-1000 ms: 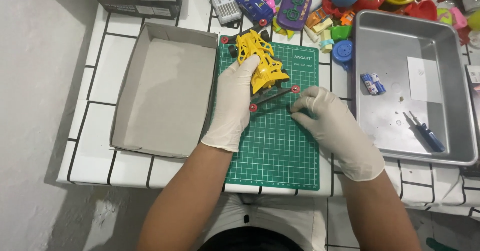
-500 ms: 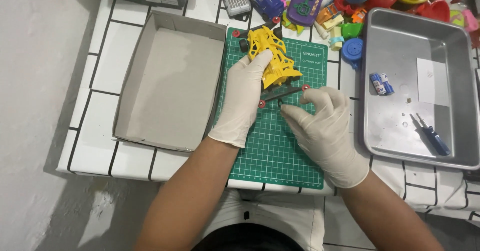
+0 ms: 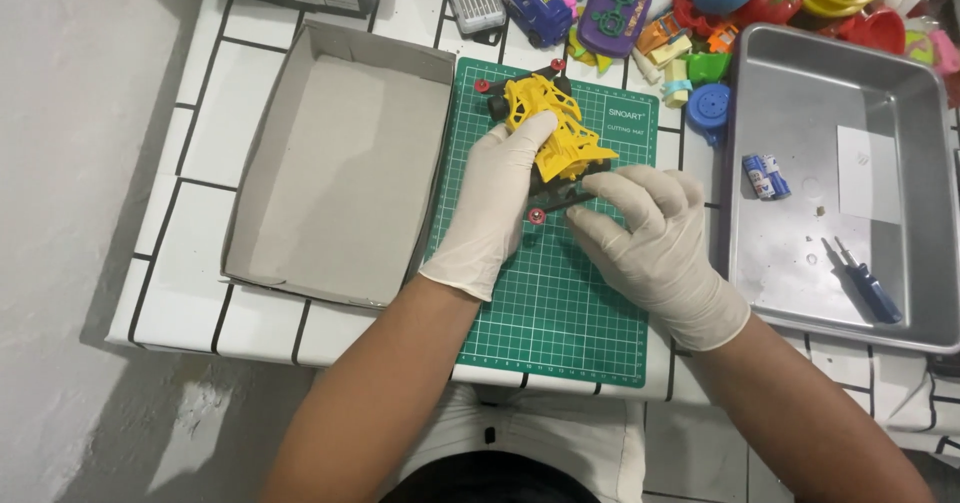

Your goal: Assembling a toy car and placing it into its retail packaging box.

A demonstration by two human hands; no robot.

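Observation:
A yellow toy car (image 3: 556,128) with a black chassis and small red rollers lies on a green cutting mat (image 3: 560,303). My left hand (image 3: 497,198), in a white glove, rests along the car's left side and holds its body. My right hand (image 3: 655,238), also gloved, pinches the black rear end of the car near a red roller (image 3: 537,216). Both hands meet over the middle of the mat.
An open grey cardboard box lid (image 3: 340,173) lies left of the mat. A metal tray (image 3: 850,93) on the right holds a blue screwdriver (image 3: 868,283), small batteries (image 3: 766,176) and a paper slip. Colourful toys (image 3: 640,3) crowd the back of the white tiled table.
The view has shifted slightly. My right hand's fingers have moved up onto the car's rear end; my left hand stays on the car.

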